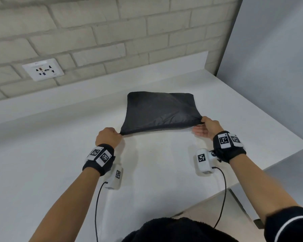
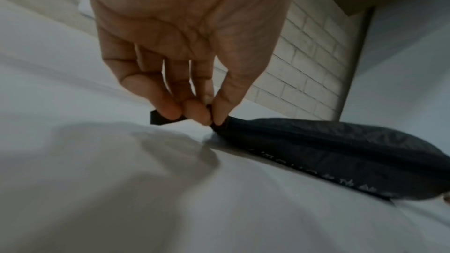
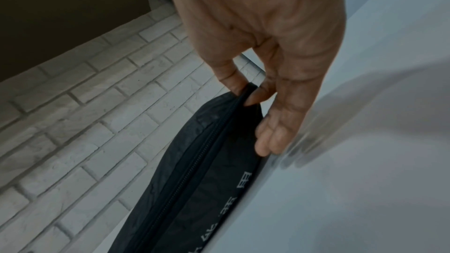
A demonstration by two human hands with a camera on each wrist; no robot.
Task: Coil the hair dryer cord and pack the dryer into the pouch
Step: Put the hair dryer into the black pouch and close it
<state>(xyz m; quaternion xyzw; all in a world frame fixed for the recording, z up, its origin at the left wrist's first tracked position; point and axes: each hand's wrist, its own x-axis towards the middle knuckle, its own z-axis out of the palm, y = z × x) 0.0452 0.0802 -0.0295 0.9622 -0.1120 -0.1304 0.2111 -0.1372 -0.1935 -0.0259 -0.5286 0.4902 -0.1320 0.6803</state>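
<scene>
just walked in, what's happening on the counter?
A person holds a black zip pouch at its two near corners on the white counter. The left hand pinches a tab at one end, the right hand pinches the other end. The zipper looks closed. No hair dryer or cord shows.

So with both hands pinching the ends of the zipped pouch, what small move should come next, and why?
Probably just set it down and let go. The pouch bulges as if full, its zipper looks closed end to end, and no dryer or cord lies on the counter. The left hand pinches the pull tab; the right hand pinches the other end.
</scene>
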